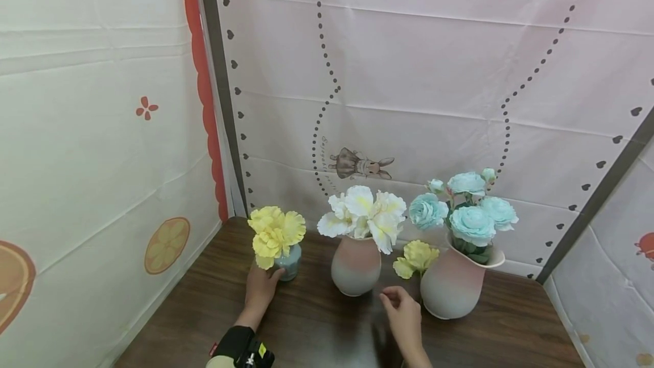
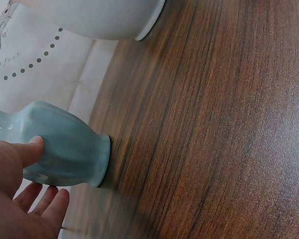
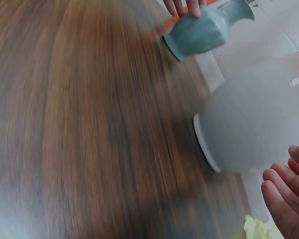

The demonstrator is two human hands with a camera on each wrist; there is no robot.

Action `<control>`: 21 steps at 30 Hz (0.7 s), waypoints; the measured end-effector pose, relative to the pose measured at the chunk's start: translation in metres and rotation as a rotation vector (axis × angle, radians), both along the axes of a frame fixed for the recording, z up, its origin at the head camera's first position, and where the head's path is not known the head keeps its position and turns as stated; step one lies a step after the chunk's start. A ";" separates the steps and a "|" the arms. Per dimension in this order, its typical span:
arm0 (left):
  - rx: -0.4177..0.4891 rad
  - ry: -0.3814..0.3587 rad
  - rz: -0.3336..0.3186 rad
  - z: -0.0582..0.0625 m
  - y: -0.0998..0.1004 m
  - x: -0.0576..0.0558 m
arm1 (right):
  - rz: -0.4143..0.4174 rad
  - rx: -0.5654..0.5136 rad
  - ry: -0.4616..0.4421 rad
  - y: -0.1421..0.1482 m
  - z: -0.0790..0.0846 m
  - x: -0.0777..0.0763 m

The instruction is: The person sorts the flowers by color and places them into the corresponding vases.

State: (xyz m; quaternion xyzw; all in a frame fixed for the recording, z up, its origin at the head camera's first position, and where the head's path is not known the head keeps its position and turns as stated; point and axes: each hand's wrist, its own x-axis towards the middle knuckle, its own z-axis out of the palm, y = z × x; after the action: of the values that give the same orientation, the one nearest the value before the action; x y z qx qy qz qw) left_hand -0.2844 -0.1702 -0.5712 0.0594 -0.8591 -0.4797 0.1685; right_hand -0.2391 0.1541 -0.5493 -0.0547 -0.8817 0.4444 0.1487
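Observation:
My left hand [image 1: 261, 287] is at a small blue-green vase [image 2: 65, 144] holding yellow flowers [image 1: 276, 234]. In the left wrist view the thumb lies on the vase's side and the fingers curl round beneath it. My right hand [image 1: 403, 317] is over the table, in front of and between two pink-and-grey vases. Its fingers are loosely bent, with nothing visible between them. The nearer vase [image 1: 355, 266] bears white flowers [image 1: 365, 214]. The other vase [image 1: 452, 285], to the right, bears light blue flowers [image 1: 472, 225].
A single yellow flower [image 1: 418, 257] shows behind the right hand, partly covered by the right vase. The brown wooden table [image 1: 317, 328] meets a pale printed cloth wall [image 1: 429, 72] at the back. Another cloth wall [image 1: 102, 186] runs along the left edge.

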 end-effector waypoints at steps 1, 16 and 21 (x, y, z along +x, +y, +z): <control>0.002 0.001 0.001 0.000 0.000 0.000 | -0.008 0.011 -0.007 0.003 0.000 0.001; 0.015 -0.016 0.001 0.002 0.001 0.002 | -0.079 0.086 -0.150 0.050 -0.019 0.009; 0.011 -0.019 0.005 0.004 0.001 0.003 | -0.075 0.089 -0.244 0.060 -0.024 0.008</control>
State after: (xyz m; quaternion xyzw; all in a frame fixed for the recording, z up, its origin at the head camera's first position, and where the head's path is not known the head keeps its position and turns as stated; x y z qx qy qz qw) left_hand -0.2814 -0.1691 -0.5676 0.0671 -0.8577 -0.4836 0.1612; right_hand -0.2307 0.2141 -0.5728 -0.1346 -0.9093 0.3892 0.0591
